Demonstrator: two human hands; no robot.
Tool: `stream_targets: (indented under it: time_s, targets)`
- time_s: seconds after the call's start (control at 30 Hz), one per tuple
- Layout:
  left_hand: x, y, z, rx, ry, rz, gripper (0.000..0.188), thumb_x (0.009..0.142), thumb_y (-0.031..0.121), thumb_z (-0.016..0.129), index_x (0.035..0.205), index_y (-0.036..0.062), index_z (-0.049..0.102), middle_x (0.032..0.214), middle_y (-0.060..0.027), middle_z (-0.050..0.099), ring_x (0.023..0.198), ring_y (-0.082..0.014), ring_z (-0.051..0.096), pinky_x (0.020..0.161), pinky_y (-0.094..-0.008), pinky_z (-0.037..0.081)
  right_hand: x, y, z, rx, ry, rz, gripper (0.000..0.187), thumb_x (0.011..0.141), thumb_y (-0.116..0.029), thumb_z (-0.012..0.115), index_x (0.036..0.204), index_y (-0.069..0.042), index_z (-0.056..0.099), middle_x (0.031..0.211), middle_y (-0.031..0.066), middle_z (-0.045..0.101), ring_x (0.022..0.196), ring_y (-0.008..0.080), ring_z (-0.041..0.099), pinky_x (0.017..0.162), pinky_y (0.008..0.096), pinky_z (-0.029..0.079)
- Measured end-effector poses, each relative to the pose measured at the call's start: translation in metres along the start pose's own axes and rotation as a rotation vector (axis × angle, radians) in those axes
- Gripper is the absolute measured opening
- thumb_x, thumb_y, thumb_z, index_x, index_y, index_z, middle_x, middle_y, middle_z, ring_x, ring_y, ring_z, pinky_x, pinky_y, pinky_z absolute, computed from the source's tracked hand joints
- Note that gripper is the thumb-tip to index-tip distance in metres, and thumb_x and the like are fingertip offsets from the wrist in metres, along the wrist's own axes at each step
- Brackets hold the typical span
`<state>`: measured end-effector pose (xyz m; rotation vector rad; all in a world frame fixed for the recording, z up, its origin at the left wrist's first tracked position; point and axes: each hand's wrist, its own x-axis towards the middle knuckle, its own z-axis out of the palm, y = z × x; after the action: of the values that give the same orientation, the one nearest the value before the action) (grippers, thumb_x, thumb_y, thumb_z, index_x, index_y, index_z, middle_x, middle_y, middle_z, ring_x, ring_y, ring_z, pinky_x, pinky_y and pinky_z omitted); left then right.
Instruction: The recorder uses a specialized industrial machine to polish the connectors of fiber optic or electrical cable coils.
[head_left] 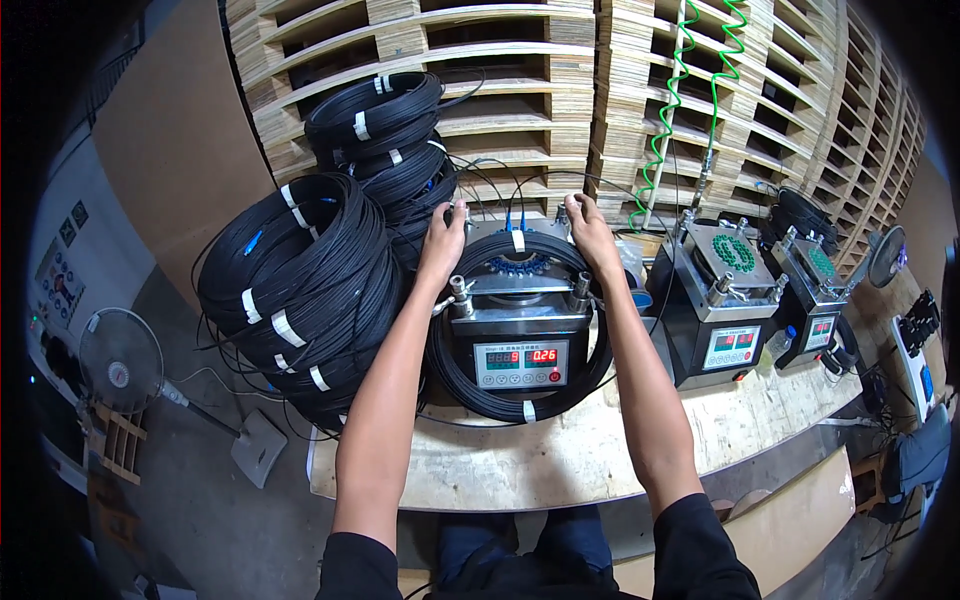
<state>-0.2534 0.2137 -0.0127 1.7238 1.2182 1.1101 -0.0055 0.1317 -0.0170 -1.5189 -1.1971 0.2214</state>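
Observation:
In front of me stands a metal polishing machine [505, 328] with a lit red display on its front panel [522, 366]. My left hand [444, 235] is closed round the clamp post at its far left corner, and my right hand [592, 228] round the one at the far right; my fingers mostly hide both posts. A coil of black cable [436, 372] hangs over the machine and round its front, tied with white tape. Blue connectors [515, 220] stand upright at the back of the top plate. The near clamp posts, left [460, 292] and right [581, 291], are untouched.
Stacked black cable coils [300, 290] crowd the left, with more coils [375, 125] behind. Two similar machines [722, 300] [812, 290] with green-dotted tops stand right on the wooden table [480, 470]. Wooden pallets [490, 120] rise behind; green coiled hoses [668, 110] hang there. A fan [120, 365] stands left.

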Motion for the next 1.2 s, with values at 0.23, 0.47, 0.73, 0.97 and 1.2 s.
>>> stream_targets:
  time_s: [0.23,0.47,0.73,0.97,1.2]
  targets:
    - [-0.010,0.012,0.003,0.039,0.061,0.035,0.079,0.099,0.062,0.044,0.148,0.0002,0.039,0.144,-0.0297,0.048,0.133,-0.0407,0.048,0.112,-0.0420,0.036,0.017,0.028,0.004,0.183,-0.037,0.013,0.065,0.101,-0.052,0.053,0.138,0.002,0.051,0.110,0.0142,0.066,0.083,0.0114,0.060,0.072,0.0293,0.050]
    - [-0.008,0.017,0.009,-0.022,-0.087,0.027,0.078,0.099,0.061,0.045,0.149,0.0010,0.038,0.139,-0.0309,0.051,0.124,-0.0398,0.055,0.107,-0.0419,0.040,0.013,0.026,-0.002,0.065,0.045,-0.029,0.065,0.102,-0.051,0.052,0.139,0.002,0.049,0.125,0.0213,0.064,0.110,0.0274,0.063,0.096,0.0348,0.047]
    - [0.007,-0.009,0.007,0.019,0.040,0.068,0.082,0.098,0.068,0.040,0.147,0.0013,0.044,0.128,-0.0191,0.060,0.094,-0.0219,0.064,0.093,-0.0347,0.047,0.003,0.003,-0.002,-0.019,-0.094,0.058,0.063,0.103,-0.051,0.048,0.141,-0.001,0.048,0.126,0.0234,0.064,0.118,0.0301,0.061,0.101,0.0358,0.044]
    - [-0.003,0.006,0.008,-0.008,0.022,0.027,0.089,0.097,0.071,0.035,0.150,0.0001,0.036,0.148,-0.0312,0.042,0.139,-0.0431,0.041,0.115,-0.0434,0.032,0.011,0.023,0.000,0.105,-0.014,0.017,0.063,0.103,-0.051,0.048,0.139,0.001,0.050,0.124,0.0219,0.064,0.112,0.0290,0.062,0.097,0.0354,0.046]
    - [0.011,-0.010,0.005,-0.087,-0.017,0.017,0.089,0.096,0.073,0.037,0.155,0.0073,0.029,0.137,-0.0196,0.051,0.104,-0.0249,0.059,0.089,-0.0418,0.051,-0.001,0.000,-0.001,-0.060,0.047,0.037,0.063,0.103,-0.052,0.046,0.137,-0.001,0.052,0.122,0.0270,0.065,0.118,0.0375,0.062,0.100,0.0386,0.046]
